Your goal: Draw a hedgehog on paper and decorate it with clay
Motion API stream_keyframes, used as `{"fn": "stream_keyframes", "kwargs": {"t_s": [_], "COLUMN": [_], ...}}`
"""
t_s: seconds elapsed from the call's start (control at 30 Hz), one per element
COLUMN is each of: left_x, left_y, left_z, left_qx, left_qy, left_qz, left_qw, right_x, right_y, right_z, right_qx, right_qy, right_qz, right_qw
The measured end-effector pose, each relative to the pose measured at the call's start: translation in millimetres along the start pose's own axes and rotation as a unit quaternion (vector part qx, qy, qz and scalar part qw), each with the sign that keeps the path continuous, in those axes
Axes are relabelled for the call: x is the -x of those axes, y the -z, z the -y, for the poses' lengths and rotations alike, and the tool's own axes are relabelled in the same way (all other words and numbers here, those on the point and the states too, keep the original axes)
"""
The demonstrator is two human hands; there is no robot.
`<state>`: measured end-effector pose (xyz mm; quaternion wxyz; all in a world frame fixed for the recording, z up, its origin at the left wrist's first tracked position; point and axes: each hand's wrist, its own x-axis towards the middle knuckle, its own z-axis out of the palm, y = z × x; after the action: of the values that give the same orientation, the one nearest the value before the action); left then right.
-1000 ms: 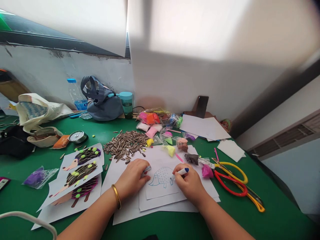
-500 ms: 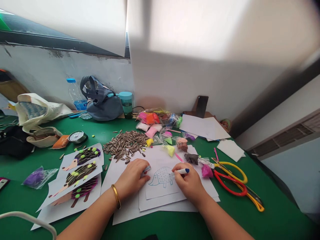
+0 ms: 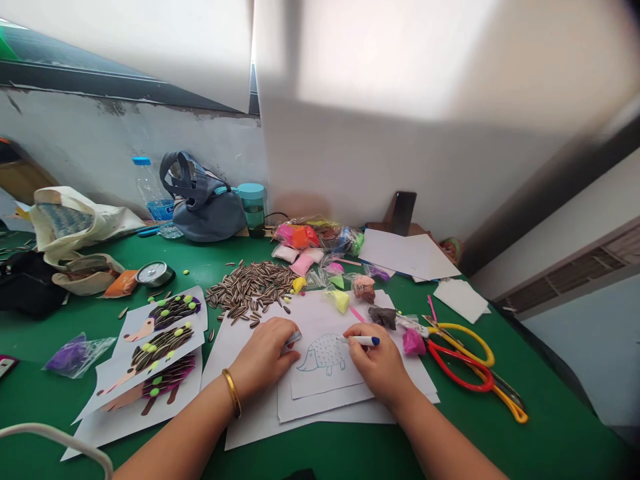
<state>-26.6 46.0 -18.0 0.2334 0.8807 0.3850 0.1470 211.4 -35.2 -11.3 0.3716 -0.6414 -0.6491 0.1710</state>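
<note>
I work at a green tabletop [image 3: 360,453] that fills the lower half of the frame. In its lower middle lies a white sheet [image 3: 320,390] with a blue line drawing of a hedgehog [image 3: 327,353], on top of larger white papers [image 3: 260,410]. My right hand [image 3: 377,360] grips a white marker [image 3: 366,341] with a blue end, its tip at the upper right of the drawing. My left hand [image 3: 263,350] rests on the papers at the drawing's left, thumb and fingers closed around a small grey-blue thing [image 3: 292,341] I can't make out.

A heap of striped seeds [image 3: 257,287] spreads over the papers' upper left edge. At lower left, three hedgehog cards [image 3: 165,347] overlap, dotted with green balls. Packets of coloured clay [image 3: 303,237] crowd the centre; at right, red and yellow scissors [image 3: 465,387] lie near a pink packet [image 3: 414,342].

Along the table's far edge stand a water bottle [image 3: 150,187], a blue-grey bag [image 3: 207,217] and a teal-lidded cup [image 3: 253,208]; a dark phone [image 3: 404,213] leans at right of centre. Behind is a scuffed pale wall [image 3: 210,150], with a dark window frame [image 3: 125,90] at upper left and a broad white panel [image 3: 380,147], sunlit in patches, across the upper right.
</note>
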Motion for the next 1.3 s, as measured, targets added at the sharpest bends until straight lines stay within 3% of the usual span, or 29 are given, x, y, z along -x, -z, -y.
{"fn": "stream_keyframes", "kwargs": {"t_s": [0.23,0.47,0.7,0.93,1.3], "left_x": [-0.4,0.0,0.3,-0.1,0.3], "left_y": [0.4,-0.4,-1.0,-1.3,-2.4], "left_z": [-1.1,0.4,1.3,1.8,1.8], "left_qx": [-0.001,0.0,0.002,-0.002,-0.002], "left_qy": [0.0,0.003,-0.001,0.001,0.001], "left_qz": [-0.001,0.001,-0.003,0.001,0.001], "left_qw": [1.0,1.0,1.0,1.0,1.0], "right_x": [-1.7,-1.5,-3.8,-0.8,-2.3], "right_y": [0.1,1.6,1.5,3.4,3.6], "right_z": [2.6,-4.0,-3.3,-4.3,-3.1], "right_qx": [0.005,0.009,0.029,0.015,-0.001], "right_qy": [-0.009,-0.011,-0.032,-0.031,-0.059], "right_qz": [0.024,-0.022,0.005,-0.024,0.004], "right_qw": [1.0,1.0,0.999,0.999,0.998]}}
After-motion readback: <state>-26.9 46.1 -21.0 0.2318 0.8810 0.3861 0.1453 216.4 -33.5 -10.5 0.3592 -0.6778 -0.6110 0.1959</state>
